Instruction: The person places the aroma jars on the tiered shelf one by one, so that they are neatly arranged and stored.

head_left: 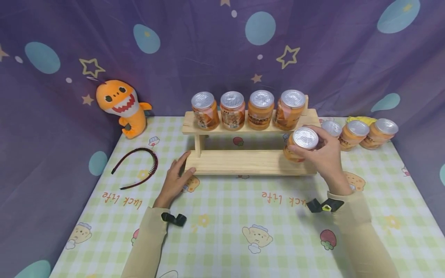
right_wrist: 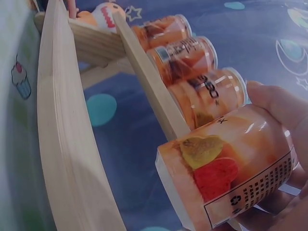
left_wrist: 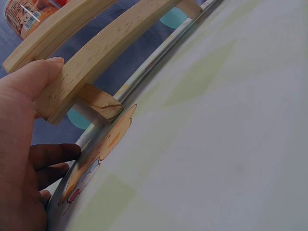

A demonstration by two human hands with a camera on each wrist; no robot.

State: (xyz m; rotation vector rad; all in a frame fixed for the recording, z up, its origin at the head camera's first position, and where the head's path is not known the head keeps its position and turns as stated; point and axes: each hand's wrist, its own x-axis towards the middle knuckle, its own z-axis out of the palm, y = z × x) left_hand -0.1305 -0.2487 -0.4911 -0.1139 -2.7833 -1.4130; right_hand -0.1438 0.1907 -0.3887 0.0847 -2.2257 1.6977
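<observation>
A two-tier wooden rack stands mid-table, with several orange jars lined up on its upper shelf. My right hand grips another orange jar with a silver lid, just above the right end of the lower shelf. The right wrist view shows that jar held off the lower board, beside the shelved jars. My left hand rests against the rack's lower left corner, fingers straight; the left wrist view shows the thumb touching the board end.
Three more orange jars stand on the table right of the rack. A dark headband lies at the left, and an orange shark plush sits at the back left. A purple curtain closes the back and sides.
</observation>
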